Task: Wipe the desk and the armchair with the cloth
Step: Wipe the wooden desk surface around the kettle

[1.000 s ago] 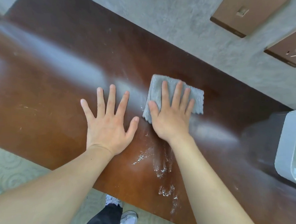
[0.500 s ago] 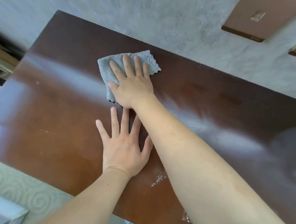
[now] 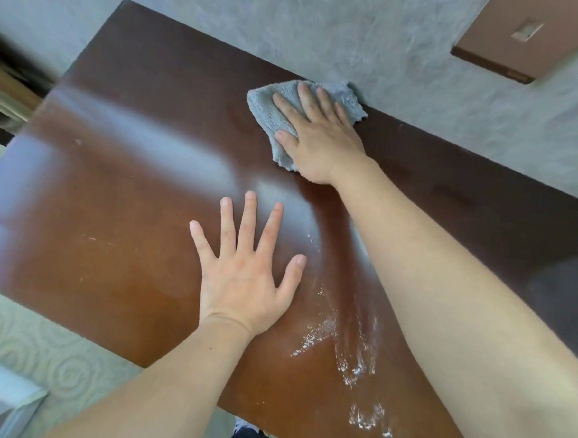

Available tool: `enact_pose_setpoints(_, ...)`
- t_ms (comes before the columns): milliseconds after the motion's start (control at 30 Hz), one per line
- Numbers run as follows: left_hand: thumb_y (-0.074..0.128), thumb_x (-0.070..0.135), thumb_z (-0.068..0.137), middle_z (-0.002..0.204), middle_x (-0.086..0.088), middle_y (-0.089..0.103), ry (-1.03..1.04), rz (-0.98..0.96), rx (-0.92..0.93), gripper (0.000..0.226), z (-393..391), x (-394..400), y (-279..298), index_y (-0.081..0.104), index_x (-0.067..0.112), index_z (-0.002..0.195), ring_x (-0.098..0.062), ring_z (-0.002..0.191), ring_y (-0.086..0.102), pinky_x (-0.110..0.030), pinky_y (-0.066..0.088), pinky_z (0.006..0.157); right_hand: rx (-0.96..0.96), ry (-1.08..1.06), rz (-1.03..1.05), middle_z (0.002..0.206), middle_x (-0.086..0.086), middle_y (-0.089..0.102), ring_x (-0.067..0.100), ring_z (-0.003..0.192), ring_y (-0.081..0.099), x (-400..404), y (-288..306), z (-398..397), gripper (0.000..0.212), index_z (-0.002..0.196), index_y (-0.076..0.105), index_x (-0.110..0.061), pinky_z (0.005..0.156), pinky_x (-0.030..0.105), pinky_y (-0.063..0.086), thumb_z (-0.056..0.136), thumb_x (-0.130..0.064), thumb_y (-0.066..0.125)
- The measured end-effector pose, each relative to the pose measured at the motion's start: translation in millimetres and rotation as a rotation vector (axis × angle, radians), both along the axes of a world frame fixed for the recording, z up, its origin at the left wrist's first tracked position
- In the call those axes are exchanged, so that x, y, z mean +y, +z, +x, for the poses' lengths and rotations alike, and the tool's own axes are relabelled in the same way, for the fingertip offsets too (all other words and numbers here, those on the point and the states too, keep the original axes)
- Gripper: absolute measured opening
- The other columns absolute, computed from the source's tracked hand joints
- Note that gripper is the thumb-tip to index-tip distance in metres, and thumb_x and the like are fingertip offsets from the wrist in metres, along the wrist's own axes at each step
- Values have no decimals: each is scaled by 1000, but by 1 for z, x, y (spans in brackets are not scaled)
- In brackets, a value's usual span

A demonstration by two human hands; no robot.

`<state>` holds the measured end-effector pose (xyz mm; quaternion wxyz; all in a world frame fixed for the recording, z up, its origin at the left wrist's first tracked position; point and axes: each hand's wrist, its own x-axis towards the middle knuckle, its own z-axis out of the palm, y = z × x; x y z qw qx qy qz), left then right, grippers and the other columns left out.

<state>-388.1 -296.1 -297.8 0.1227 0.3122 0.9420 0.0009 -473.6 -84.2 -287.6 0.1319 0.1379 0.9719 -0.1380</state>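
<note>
My right hand point(image 3: 320, 133), fingers flat, presses cloth point(image 3: 266, 108) at desk's point(image 3: 115, 176) far edge; left hand point(image 3: 241, 270) flat, splayed mid-desk, holding nothing.

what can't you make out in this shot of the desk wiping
- Armchair: nowhere in the head view, so its state is unknown.
- Part of the grey cloth: hidden under the right hand pressing on it.
- Desk right end and near corner: cut off by the frame edges and covered by the right forearm.
- Desk surface under the left hand: hidden by the flat palm.
- Left edge of the view: blurred, the dark shapes there are unreadable.
- White residue: partly hidden by the forearm.
</note>
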Motion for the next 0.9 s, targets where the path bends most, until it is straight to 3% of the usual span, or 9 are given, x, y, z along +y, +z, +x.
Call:
enact_pose_setpoints(133,2,67,95,168,-7,5,0,-6,7,74,0,0,-1,11,31,160,-36,153,-2,-72,3,114,59,-155,36,166,4,-11,26,152,-12,2,-5,99,59,157,1,-35,122,43,-7,104,-51,20)
enact_pose_setpoints(267,1,67,95,168,-8,4,4,-5,13,74,1,1,-1,9,31,159,-37,153,-4,-72,3,114,-37,-319,-13,164,3,-20,24,150,-21,-39,7,207,59,156,-6,-38,123,43,-8,104,-50,18)
enact_pose_setpoints(433,2,67,96,168,-9,6,-1,-11,36,74,0,0,-2,11,30,159,-38,153,-1,-73,5,113,-74,-479,-250,155,-24,-34,3,143,-32,-106,32,308,51,145,-16,-60,122,37,-9,98,-61,3)
enact_pose_setpoints(533,3,67,96,168,-9,5,-4,0,30,73,0,1,-1,11,30,159,-38,153,-2,-73,4,114,-99,-571,-280,153,-23,-39,7,142,-36,-132,31,311,54,145,-18,-59,122,41,-12,94,-63,0)
enact_pose_setpoints(667,2,64,97,168,-8,5,6,16,35,72,2,0,-2,12,30,159,-37,152,-2,-72,3,114,-130,-586,-27,156,15,-38,39,141,-37,-146,9,271,67,151,-27,-31,117,57,-16,98,-58,4)
enact_pose_setpoints(800,2,60,97,168,-7,2,12,38,26,70,3,-1,-1,9,30,160,-36,153,-4,-72,1,114,-41,-553,50,162,17,-21,43,146,-24,-90,-8,207,70,156,-10,-29,117,57,-16,99,-61,14)
enact_pose_setpoints(900,1,61,96,168,-6,1,7,61,31,70,4,-1,-1,7,31,160,-35,153,-6,-71,-1,115,-35,-504,65,163,16,-18,42,147,-21,-43,-10,160,71,157,-7,-28,117,56,-14,100,-61,18)
